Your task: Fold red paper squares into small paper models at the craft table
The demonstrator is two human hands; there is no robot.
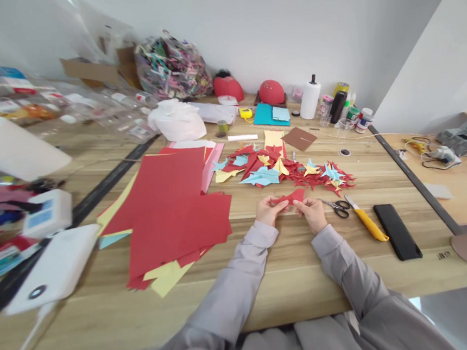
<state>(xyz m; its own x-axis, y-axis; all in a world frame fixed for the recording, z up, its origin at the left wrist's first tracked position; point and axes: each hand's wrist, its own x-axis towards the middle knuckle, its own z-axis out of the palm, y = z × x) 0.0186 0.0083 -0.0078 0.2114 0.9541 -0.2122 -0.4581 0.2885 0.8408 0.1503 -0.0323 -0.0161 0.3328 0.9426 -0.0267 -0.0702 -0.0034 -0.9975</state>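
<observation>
Fingers (282, 206) of both hands pinch narrowly at a small folded piece of red paper (296, 195), the left hand (266, 211) at its left end and the right hand (312, 214) at its right, just above the wooden table (295, 273). Its near edge runs beneath the grey sleeves (242, 272), close to the person's body. Plain wood shows between the forearms, and a narrower strip lies between the left hand and the stack of red sheets (162, 197) on the left, with yellow corners jutting from under it. On the far side, a heap of folded paper pieces (261, 164) in red, yellow and blue sits close to the fingertips, limiting forward reach. Scissors (341, 208) lie just right of the right hand, their blades towards it; whether they touch cannot be told. Further right come a yellow-handled knife (371, 225), then a black phone (397, 231). Beyond the heap are a brown square (299, 138), a yellow tape measure (246, 113) and a white bottle (311, 101). Near left, a white device (57, 269) trails its cable.
</observation>
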